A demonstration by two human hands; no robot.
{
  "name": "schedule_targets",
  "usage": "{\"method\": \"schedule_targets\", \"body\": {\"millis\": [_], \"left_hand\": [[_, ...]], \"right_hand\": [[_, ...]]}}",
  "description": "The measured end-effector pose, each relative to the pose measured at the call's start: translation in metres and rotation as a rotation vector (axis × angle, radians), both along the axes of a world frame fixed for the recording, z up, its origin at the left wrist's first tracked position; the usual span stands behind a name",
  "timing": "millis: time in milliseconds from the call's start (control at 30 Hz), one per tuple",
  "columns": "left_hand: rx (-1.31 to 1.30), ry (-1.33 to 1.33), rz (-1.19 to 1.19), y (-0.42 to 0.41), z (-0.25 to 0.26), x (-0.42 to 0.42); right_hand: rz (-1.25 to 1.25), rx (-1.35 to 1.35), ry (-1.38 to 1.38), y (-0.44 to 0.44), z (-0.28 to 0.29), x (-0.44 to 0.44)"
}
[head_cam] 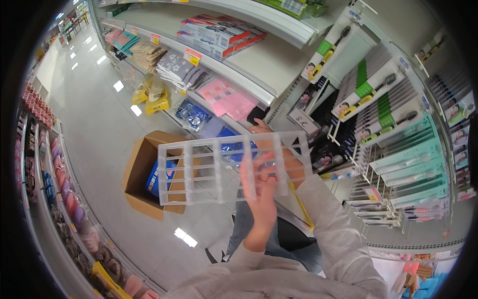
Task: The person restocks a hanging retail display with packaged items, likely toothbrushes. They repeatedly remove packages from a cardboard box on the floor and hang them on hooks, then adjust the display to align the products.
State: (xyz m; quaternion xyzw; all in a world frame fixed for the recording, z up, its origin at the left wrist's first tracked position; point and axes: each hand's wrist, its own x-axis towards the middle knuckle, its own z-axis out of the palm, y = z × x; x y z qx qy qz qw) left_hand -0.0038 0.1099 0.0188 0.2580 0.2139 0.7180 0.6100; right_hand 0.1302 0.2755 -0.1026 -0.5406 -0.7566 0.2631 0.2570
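Note:
A translucent plastic grid tray (219,170) with rows of rectangular cells is held up in front of me, slightly tilted. My left hand (261,183) grips it toward its right half, and its fingers show blurred through the plastic. Behind the tray's upper right edge, my right hand (263,132) reaches to the shelf front, by a small black item (257,114). Whether its fingers hold that item is unclear. Below and left of the tray, an open cardboard box (140,187) stands on the floor with a blue printed package (155,179) inside.
Shelves hold toothpaste cartons (216,33), pink folded cloths (229,99), yellow packs (155,95) and blue bagged goods (194,114). Carded toothbrushes (369,97) hang on hooks at right, with a price sign (303,120) beside them. Slippers (73,203) line the left shelf across the tiled aisle (108,149).

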Motion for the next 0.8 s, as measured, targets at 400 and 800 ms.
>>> {"method": "schedule_targets", "body": {"millis": [400, 800], "left_hand": [[-0.029, 0.086, -0.024, 0.006, -0.007, 0.011], [0.023, 0.102, -0.101, -0.016, 0.018, 0.02]], "right_hand": [[-0.161, 0.138, -0.375, 0.026, -0.029, -0.008], [-0.525, 0.142, 0.63, -0.104, 0.017, 0.012]]}}
